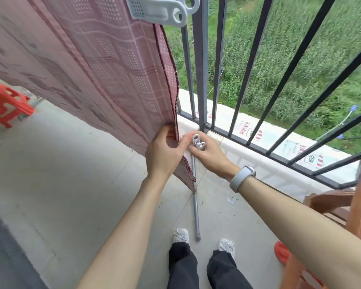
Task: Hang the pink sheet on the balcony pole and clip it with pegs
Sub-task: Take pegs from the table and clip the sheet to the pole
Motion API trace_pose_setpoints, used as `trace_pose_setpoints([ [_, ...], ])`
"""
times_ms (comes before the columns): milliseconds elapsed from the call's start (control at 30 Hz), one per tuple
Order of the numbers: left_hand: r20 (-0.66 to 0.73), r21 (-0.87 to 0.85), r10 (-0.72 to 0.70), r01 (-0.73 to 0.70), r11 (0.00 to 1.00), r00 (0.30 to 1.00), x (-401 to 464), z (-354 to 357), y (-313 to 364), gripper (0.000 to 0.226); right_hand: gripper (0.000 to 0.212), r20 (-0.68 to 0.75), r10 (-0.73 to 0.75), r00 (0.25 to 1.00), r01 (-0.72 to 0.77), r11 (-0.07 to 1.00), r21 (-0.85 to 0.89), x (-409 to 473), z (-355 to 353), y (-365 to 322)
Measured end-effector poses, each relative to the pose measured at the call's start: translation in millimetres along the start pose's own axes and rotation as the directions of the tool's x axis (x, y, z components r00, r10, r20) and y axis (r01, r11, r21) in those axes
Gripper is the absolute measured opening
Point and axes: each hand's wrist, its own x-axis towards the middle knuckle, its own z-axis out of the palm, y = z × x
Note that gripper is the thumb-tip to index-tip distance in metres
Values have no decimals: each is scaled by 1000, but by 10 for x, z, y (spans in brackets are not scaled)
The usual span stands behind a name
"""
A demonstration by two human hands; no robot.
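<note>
You are pinching the hanging edge of the pink sheet (pixel 96 65) with your left hand (pixel 165 152), thumb and fingers curled round the hem low down, just where the cloth falls toward the floor. Your right hand (pixel 209 154) is working just beside it, nearly touching, fingers curled round a small white peg (pixel 198 141) that is standing up out of your grip close to the sheet's edge; a pale wristband (pixel 242 177) is sitting on that wrist. High above both hands, a large grey peg (pixel 156 10) is already clamping the top of the sheet against the dark balcony railing (pixel 201 65), whose bars are running up just beyond your right hand. Below your hands, a thin metal pole (pixel 196 213) is lying on the concrete floor (pixel 61 174), its upper part passing under the sheet's bottom corner and its end reaching toward your feet. Far off to the left of your left hand, a red plastic stool (pixel 6 105) is standing on the floor. To the right of your right forearm, a wooden chair (pixel 342 205) is sitting near the railing. Beyond the bars, green plants (pixel 300 65) are growing below the balcony.
</note>
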Motion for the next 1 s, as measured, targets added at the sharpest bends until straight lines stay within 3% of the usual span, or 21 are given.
trace_pose_setpoints([
  [67,-78,138,3,8,990,997,77,-2,-15,17,23,-4,22,1000,-22,999,45,-4,23,18],
  [200,-134,67,-2,11,998,991,70,18,-8,16,24,-109,125,986,-110,985,136,-119,-12,128],
  [300,-168,56,-25,34,998,986,11,53,6,18,30,-113,159,981,-154,987,52,-268,-78,276],
  [433,-194,85,-43,60,995,980,-30,85,77,33,22,-93,171,981,-171,985,10,-419,-131,377],
  [667,-134,-30,-195,193,981,972,-54,66,65,33,10,-171,147,974,-163,983,-82,-490,-191,339],
  [800,-71,28,-137,140,990,988,-54,27,76,34,9,-309,-7,951,-50,983,-178,-491,-183,259],
  [1000,26,76,-103,101,992,994,40,-24,108,26,26,-374,-17,927,-29,993,-115,-502,-80,207],
])
